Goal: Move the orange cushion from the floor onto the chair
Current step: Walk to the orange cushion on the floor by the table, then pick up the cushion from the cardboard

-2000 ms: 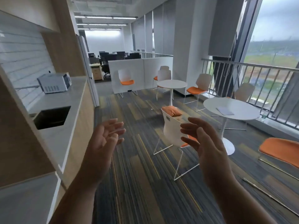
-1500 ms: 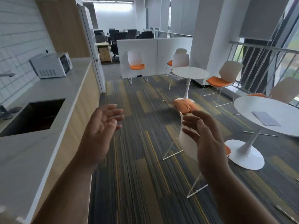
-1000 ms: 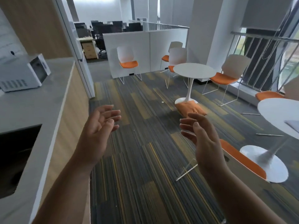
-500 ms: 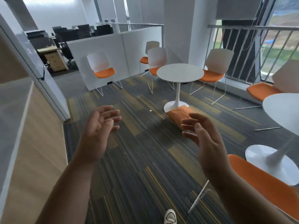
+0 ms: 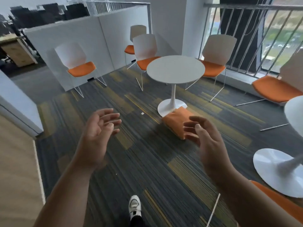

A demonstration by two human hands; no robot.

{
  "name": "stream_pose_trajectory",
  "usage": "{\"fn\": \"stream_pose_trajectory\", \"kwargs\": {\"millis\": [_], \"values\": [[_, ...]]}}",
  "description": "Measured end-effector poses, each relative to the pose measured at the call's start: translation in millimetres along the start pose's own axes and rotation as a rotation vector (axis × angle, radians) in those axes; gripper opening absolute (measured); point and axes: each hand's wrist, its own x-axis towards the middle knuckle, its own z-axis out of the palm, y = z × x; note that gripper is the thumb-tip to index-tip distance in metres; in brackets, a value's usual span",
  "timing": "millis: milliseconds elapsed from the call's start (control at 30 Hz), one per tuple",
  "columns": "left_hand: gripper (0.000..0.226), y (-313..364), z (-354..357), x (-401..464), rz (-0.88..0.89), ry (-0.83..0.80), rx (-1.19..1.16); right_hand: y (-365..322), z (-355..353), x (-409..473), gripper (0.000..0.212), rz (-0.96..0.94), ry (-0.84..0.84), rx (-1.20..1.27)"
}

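We have walked much closer: the orange cushion [image 5: 176,122] now lies just ahead on the floor [image 5: 147,161], against the white worktop's base [image 5: 170,106]. Our left hand [image 5: 98,136] and right hand [image 5: 205,141] remain raised, fingers [image 5: 109,119] spread and holding nothing, so grasping comes next.

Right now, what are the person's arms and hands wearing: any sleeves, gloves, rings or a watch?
Nothing shows on them. The left hand and right hand are bare, with no gloves or rings visible, and both forearms are uncovered to the bottom of the picture, with no sleeve, watch or band in sight. The only worn thing visible is a white sneaker with a dark trouser cuff above it.
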Motion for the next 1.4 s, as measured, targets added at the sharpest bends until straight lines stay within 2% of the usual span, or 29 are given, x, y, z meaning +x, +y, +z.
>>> {"fn": "stream_pose_trajectory", "kwargs": {"millis": [133,267,433,667,867,1067,1267,1333,1400], "values": [[0.032,-37.3,10.4,116.7,-0.002,-0.067,-0.030,25.8,13.8,94.4,0.028,-0.018,0.121,-0.018],[0.033,-67.4,23.5,232.4,0.007,-0.213,-0.002,42.9,36.2,184.2,0.028,-0.030,0.232,-0.038],[0.031,-96.3,76.9,377.2,-0.074,-0.389,0.009,48.5,47.7,288.3,0.027,-0.027,0.401,-0.015],[0.030,-141.2,210.7,505.6,-0.174,-0.638,0.020,74.1,-2.1,394.9,0.028,0.036,0.629,0.002],[0.030,-234.4,325.1,602.3,-0.271,-0.689,0.104,146.5,-87.1,530.2,0.028,0.134,0.695,-0.033],[0.033,-409.3,427.4,675.2,-0.434,-0.625,0.263,300.6,-159.4,660.5,0.027,0.372,0.731,-0.055],[0.031,-654.7,503.3,710.3,-0.412,-0.713,0.515,549.8,-214.6,723.7,0.022,0.593,0.845,-0.094],[0.031,-734.3,522.6,721.6,-0.370,-0.742,0.616,629.1,-231.3,733.9,0.031,0.694,0.827,-0.179],[0.040,-807.1,538.3,734.8,-0.343,-0.764,0.725,701.4,-249.2,743.9,0.052,0.807,0.785,-0.267]]}}
